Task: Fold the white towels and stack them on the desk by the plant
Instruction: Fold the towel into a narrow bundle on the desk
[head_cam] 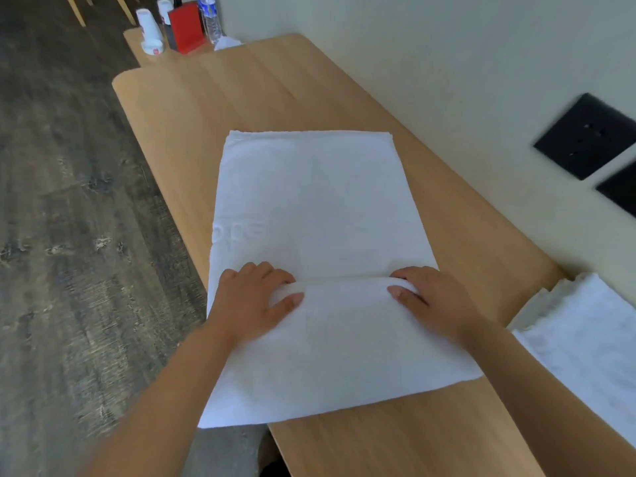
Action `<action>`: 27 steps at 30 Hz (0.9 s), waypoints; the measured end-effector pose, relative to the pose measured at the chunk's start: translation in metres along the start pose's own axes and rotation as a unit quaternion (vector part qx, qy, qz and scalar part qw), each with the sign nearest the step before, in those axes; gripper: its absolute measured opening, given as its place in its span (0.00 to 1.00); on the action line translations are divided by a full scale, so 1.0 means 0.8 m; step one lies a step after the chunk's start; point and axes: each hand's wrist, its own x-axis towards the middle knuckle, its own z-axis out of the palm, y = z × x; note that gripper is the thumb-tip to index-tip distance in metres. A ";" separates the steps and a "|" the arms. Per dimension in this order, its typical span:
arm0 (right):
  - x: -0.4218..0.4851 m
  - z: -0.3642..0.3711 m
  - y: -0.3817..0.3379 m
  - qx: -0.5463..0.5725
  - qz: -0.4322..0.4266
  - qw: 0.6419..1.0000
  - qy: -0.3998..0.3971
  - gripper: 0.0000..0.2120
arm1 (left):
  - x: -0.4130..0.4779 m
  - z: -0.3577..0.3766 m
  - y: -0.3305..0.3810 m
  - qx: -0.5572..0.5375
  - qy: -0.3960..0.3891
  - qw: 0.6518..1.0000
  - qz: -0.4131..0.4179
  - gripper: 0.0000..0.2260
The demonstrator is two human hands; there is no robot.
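White towel (pixel 309 194) lies flat on the wooden desk (pixel 241 84), long axis running away from the person; left hand (pixel 253 297) and right hand (pixel 432 296) each pinch the turned-over near flap's leading edge, equally near, unfolded cloth straight ahead.

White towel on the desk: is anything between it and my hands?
Nothing visible does. The left hand and right hand grip the white towel directly at its raised fold; the folded towel lies apart, to the right.
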 end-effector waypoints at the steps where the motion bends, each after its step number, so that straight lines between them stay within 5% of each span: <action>1: 0.000 0.003 0.001 -0.005 -0.010 1.000 0.013 0.21 | -0.001 0.006 -0.004 -0.002 0.031 0.999 0.017 0.30; 6: 0.006 -0.001 0.008 0.011 -0.005 0.999 0.044 0.18 | 0.017 -0.014 -0.004 -0.046 0.041 0.997 0.044 0.36; 10: 0.022 0.002 0.007 0.004 -0.009 0.997 0.076 0.20 | 0.040 -0.034 -0.006 -0.106 -0.086 0.990 -0.018 0.19; 16: 0.054 -0.015 0.003 -0.055 0.021 0.997 0.045 0.16 | 0.077 -0.042 -0.022 -0.171 -0.149 0.974 -0.019 0.14; 22: 0.081 -0.021 -0.002 -0.104 0.083 0.991 -0.025 0.18 | 0.077 -0.036 -0.022 -0.017 -0.061 0.997 -0.041 0.17; 25: 0.079 -0.012 0.001 -0.109 0.090 0.990 0.014 0.19 | 0.072 -0.027 -0.013 0.071 0.069 0.994 -0.038 0.18; 27: 0.075 -0.007 0.001 -0.122 0.080 0.988 0.046 0.19 | 0.068 -0.016 0.002 0.032 0.088 0.995 -0.041 0.19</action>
